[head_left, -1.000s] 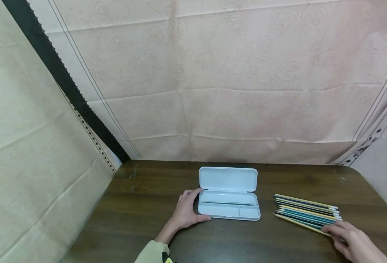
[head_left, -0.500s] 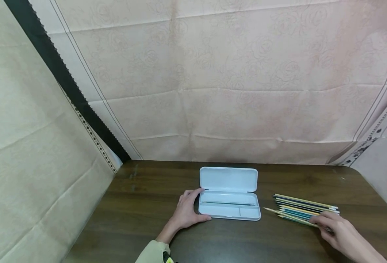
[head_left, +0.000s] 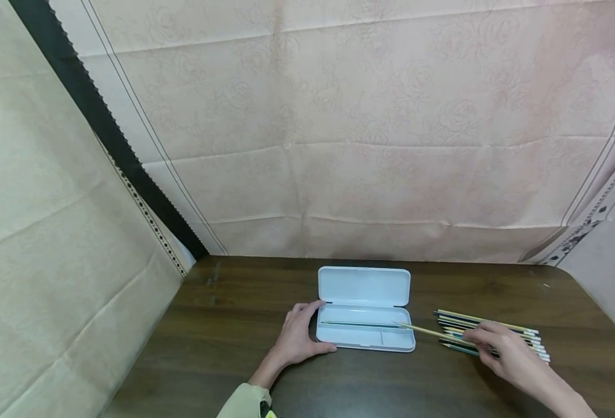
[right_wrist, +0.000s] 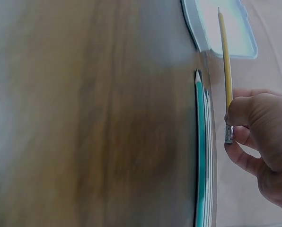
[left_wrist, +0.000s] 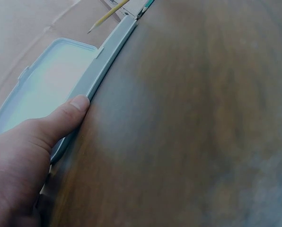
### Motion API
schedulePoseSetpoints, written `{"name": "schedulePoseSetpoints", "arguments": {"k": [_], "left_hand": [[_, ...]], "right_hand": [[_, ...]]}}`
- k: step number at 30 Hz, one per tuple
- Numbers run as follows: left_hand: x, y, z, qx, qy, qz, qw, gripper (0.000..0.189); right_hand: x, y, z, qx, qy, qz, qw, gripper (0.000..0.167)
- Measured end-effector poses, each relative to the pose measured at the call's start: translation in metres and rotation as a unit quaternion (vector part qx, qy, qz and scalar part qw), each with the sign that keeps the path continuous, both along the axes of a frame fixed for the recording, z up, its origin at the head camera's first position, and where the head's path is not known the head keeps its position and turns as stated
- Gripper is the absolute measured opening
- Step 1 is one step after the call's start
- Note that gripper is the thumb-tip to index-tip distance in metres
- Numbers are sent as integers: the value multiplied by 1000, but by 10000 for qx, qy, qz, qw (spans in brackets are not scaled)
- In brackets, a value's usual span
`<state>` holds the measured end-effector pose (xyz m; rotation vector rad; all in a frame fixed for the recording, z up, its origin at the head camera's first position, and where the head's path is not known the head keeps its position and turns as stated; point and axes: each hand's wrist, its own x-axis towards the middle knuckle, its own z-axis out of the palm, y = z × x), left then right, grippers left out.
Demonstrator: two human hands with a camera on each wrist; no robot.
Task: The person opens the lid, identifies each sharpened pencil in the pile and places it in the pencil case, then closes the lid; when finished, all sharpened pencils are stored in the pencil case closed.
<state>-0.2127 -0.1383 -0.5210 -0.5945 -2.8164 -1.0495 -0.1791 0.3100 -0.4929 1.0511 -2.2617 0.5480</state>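
A pale blue pencil case (head_left: 364,287) lies with its lid raised, and one dark pencil (head_left: 360,323) rests along its long compartment. My left hand (head_left: 298,334) holds the case by its left side, the thumb at the front edge in the left wrist view. Between thumb and fingers, my right hand (head_left: 511,351) pinches a yellow pencil (right_wrist: 225,56) near its metal end. The pencil's sharpened tip points left and overlaps the case's right edge in the head view. Below that hand are several loose pencils (head_left: 495,320), partly hidden by it; a green pencil (right_wrist: 200,142) is nearest in the right wrist view.
Everything sits on a dark brown wooden table (head_left: 234,307). Pale patterned cloth (head_left: 360,145) hangs behind the table's back edge, and more cloth (head_left: 78,290) borders its left side. A small divided section (head_left: 391,337) is at the case's front right.
The right hand has moved left from the row's right end, drawing the yellow pencil off the loose pencils to the case's right edge. The left hand stays at the case.
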Motion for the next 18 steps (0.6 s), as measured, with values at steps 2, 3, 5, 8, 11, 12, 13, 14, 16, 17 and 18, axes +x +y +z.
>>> {"name": "schedulePoseSetpoints", "arguments": {"k": [2,3,5,8,11,12,13,14,16,17,18], "left_hand": [[0,0,0,2,-12,7,10000,93],[0,0,0,-2,-17,9,10000,93],[0,0,1,5,-32,7,10000,93],[0,1,1,7,-94,18,10000,93],[0,1,1,1,-148,39,9999,93],[0,1,1,0,-152,42,9999,93],[0,1,1,-2,-128,37,9999,93],[0,1,1,-3,-100,31,9999,93],[0,1,1,3,-52,19,10000,93],[0,1,1,5,-30,12,10000,93],[0,0,1,5,-8,5,10000,93]], "right_hand": [[-3,-6,2,38,-151,9,9999,15],[-4,-10,3,62,-205,24,9998,27],[-7,-16,5,98,-247,29,9996,46],[-11,-24,8,83,-318,92,9994,49],[-15,-30,10,101,-374,172,9991,43],[-17,-32,10,122,-391,199,9990,39],[-18,-34,11,136,-427,228,9987,36],[-20,-37,12,142,-444,253,9986,35],[-22,-41,13,154,-441,294,9985,33],[-23,-44,14,162,-459,306,9983,35],[-24,-47,15,168,-452,310,9984,36]]}}
